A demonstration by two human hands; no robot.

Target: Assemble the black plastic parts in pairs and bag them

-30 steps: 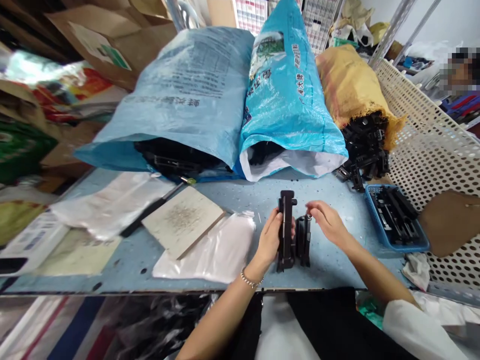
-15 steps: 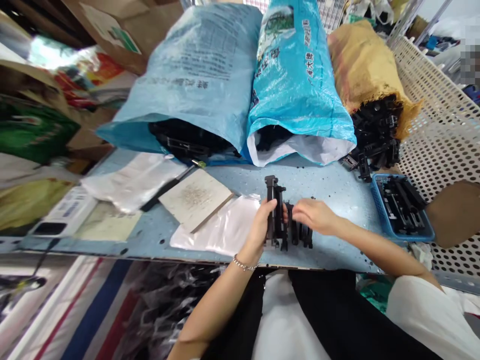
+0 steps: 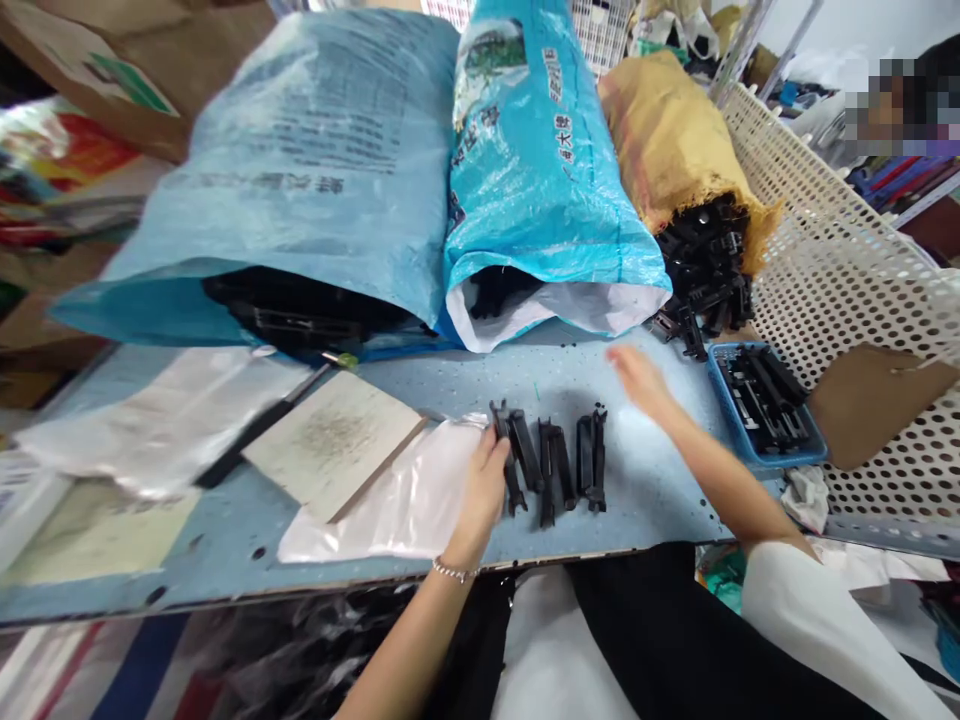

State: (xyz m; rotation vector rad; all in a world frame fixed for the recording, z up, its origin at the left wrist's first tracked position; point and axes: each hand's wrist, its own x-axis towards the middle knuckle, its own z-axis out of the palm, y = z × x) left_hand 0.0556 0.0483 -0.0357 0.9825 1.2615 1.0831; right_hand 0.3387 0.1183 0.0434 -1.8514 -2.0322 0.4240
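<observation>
My left hand (image 3: 484, 482) grips the leftmost long black plastic part (image 3: 511, 460), which stands at the near side of the work surface. Beside it lies a row of several similar black parts (image 3: 556, 470), set side by side in small groups. My right hand (image 3: 641, 382) is off to the right of the row, fingers stretched out and slightly blurred, nothing visible in them. Past that hand, more black parts (image 3: 709, 275) spill from the mouth of a yellow sack (image 3: 667, 130).
Two blue sacks (image 3: 322, 130) (image 3: 547, 170) line the back. At right, a blue basket (image 3: 814, 447) of black parts stands by a white perforated crate (image 3: 840, 240). A pale board (image 3: 337, 440) lies on plastic bags (image 3: 382, 510) at left, with a black-handled tool (image 3: 255, 430) behind.
The black parts held up in my left hand now rest in a spread row, with that hand on the leftmost one. My right hand has moved away from the parts, rightward and farther back.
</observation>
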